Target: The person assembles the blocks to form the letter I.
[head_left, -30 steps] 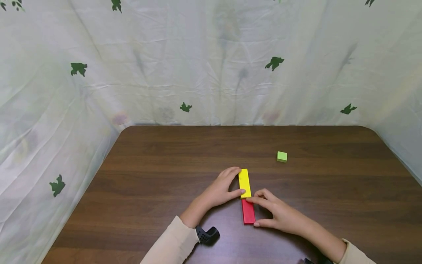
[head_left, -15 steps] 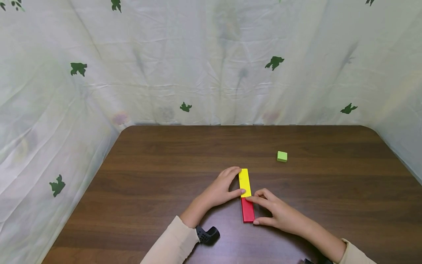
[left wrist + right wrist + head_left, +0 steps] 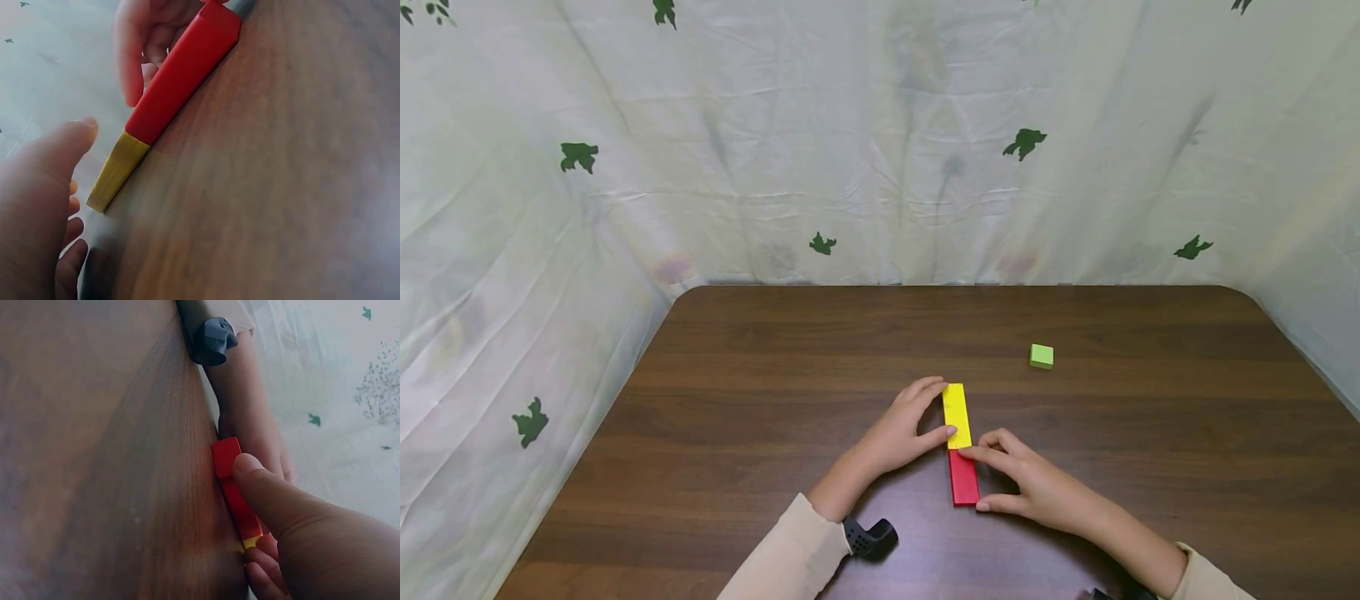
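Note:
A flat yellow block and a red block lie end to end on the table, the yellow one farther away. My left hand is at the yellow block's left side, fingers near its far end and thumb over its edge in the head view. In the left wrist view that thumb stands apart from the yellow block. With thumb and index finger, my right hand holds the red block between its near end and the joint. The right wrist view shows the thumb at the red block's near end.
A small light green block sits farther back on the brown wooden table, right of the yellow block. Pale cloth with green leaf shapes hangs behind the table. A black wrist camera is on the left wrist.
The red block has slid slightly away from me, up against the yellow block's near end, with the right hand on it. The left hand has shifted a little back and its thumb moved slightly.

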The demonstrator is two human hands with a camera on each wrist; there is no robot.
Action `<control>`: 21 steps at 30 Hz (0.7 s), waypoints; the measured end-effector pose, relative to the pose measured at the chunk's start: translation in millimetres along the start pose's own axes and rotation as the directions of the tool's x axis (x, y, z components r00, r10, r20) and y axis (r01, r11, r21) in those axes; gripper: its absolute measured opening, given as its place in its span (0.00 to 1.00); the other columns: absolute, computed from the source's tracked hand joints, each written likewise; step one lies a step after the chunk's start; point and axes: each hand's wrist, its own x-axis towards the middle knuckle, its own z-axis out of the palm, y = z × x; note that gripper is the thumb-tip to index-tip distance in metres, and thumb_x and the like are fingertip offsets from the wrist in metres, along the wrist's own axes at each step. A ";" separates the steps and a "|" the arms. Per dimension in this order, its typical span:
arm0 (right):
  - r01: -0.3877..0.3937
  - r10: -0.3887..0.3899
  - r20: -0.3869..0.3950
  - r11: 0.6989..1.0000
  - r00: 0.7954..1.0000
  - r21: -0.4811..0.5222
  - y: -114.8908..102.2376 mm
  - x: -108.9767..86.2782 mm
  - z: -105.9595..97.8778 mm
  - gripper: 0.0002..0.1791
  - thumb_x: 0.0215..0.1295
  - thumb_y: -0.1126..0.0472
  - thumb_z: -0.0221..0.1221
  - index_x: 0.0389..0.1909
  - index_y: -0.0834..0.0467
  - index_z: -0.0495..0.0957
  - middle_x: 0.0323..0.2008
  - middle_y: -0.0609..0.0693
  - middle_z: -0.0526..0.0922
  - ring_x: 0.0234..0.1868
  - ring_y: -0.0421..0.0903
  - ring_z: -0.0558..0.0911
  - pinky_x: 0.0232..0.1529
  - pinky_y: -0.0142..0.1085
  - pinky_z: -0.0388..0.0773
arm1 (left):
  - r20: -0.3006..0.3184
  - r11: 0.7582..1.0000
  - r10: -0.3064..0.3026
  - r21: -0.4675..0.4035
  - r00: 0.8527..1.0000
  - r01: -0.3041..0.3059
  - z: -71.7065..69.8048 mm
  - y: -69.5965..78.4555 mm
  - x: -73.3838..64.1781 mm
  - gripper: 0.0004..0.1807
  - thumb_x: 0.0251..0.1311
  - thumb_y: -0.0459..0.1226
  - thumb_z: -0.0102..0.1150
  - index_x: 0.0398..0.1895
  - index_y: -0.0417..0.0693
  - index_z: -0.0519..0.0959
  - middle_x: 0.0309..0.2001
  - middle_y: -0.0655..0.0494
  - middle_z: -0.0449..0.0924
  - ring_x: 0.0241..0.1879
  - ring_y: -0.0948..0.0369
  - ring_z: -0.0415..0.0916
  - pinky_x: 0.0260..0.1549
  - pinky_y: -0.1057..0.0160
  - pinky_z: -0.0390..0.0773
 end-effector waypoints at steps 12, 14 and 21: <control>0.011 -0.011 -0.012 1.000 1.000 0.013 -1.0 -0.1 -0.6 0.30 0.53 0.47 0.62 0.57 0.52 0.70 0.46 0.40 0.64 0.44 0.38 0.68 0.42 0.31 0.70 | -0.015 0.998 0.053 -0.019 0.998 -0.054 0.4 1.4 -12.7 0.36 0.57 0.53 0.53 0.65 0.46 0.59 0.64 0.55 0.57 0.62 0.58 0.54 0.57 0.54 0.59; 0.015 -0.015 -0.013 1.000 1.000 0.013 -1.1 0.1 -0.7 0.30 0.53 0.47 0.61 0.57 0.51 0.70 0.46 0.40 0.64 0.44 0.37 0.68 0.42 0.31 0.70 | -0.012 0.998 0.063 -0.016 0.998 -0.064 0.4 1.8 -14.6 0.37 0.55 0.54 0.54 0.65 0.46 0.59 0.64 0.55 0.57 0.62 0.58 0.53 0.57 0.54 0.59; 0.012 -0.011 -0.009 1.000 1.000 0.013 -1.3 -0.2 -0.6 0.30 0.53 0.46 0.61 0.57 0.50 0.70 0.45 0.39 0.64 0.44 0.38 0.68 0.43 0.31 0.70 | 0.036 0.997 0.078 0.012 0.996 -0.079 0.3 5.4 -19.6 0.43 0.49 0.57 0.58 0.65 0.46 0.58 0.65 0.56 0.55 0.63 0.57 0.51 0.57 0.54 0.60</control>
